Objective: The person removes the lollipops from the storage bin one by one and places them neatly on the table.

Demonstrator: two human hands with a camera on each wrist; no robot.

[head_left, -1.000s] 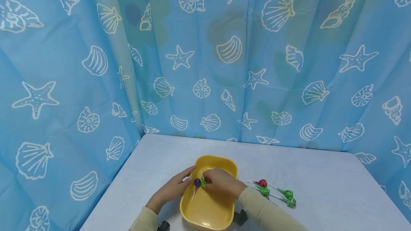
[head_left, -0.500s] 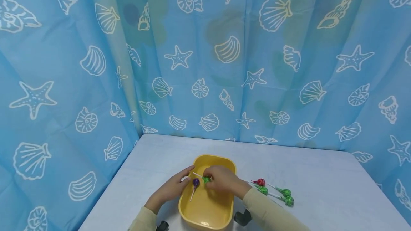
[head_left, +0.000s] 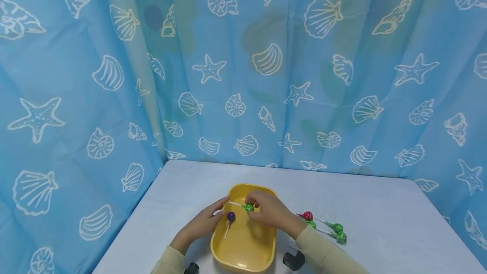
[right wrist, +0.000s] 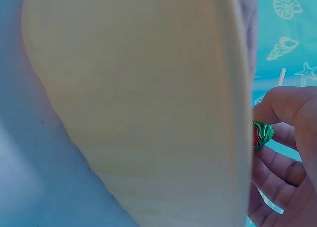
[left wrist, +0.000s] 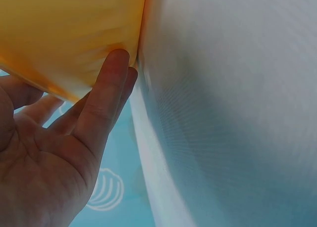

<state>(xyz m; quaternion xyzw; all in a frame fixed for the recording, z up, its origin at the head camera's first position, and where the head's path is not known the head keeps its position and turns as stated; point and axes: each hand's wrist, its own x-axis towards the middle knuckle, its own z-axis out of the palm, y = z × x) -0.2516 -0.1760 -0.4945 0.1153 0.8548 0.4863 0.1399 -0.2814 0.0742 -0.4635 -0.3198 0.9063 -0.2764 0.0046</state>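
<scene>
A yellow tray with rounded corners stands on the table. My left hand grips its left wall, thumb over the rim; in the left wrist view the fingers press the outer wall. My right hand pinches a green-wrapped lollipop by its head over the tray, its white stick pointing left. The right wrist view shows the green wrapper between thumb and fingers, partly hidden by the tray wall. A purple lollipop lies inside the tray near its left side.
To the right of the tray lie several lollipops: a red one and green ones, partly behind my right sleeve. A black object is by that sleeve. A blue shell-print curtain borders the white table.
My right hand has shifted slightly back and right over the tray with the green lollipop, whose head and stick now show more. The left hand keeps its place on the tray.
</scene>
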